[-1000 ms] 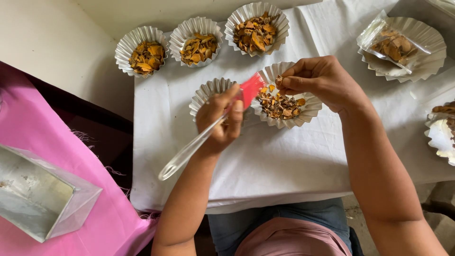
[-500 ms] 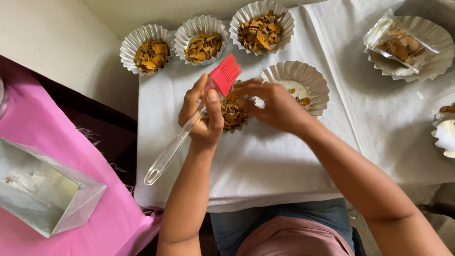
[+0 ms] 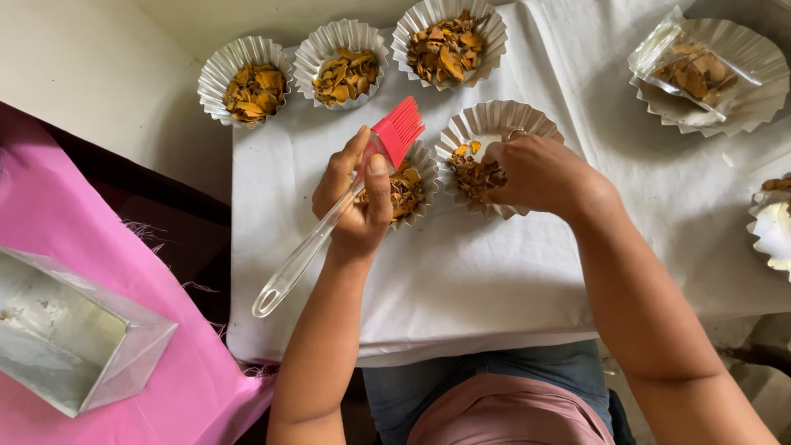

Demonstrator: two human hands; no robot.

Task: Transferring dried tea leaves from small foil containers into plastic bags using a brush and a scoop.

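On a white paper-covered table point(image 3: 461, 280), the left hand point(image 3: 356, 202) grips a red-bristled clear-handled brush point(image 3: 329, 218); the right hand point(image 3: 540, 175) closes on orange chips in a fluted foil cup point(image 3: 494, 115).

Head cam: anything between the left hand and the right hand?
Yes: a foil cup of orange-brown chips sits between left hand and right hand, beside the brush.

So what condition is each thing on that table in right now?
Left hand: closed around the brush handle.
Brush: red bristles raised, clear handle pointing down-left.
Right hand: fingers in a foil cup.
Foil cup: partly filled with orange-brown chips.
Three back cups: filled.
Clear bag: lying in a larger cup.
Metal tin: empty.
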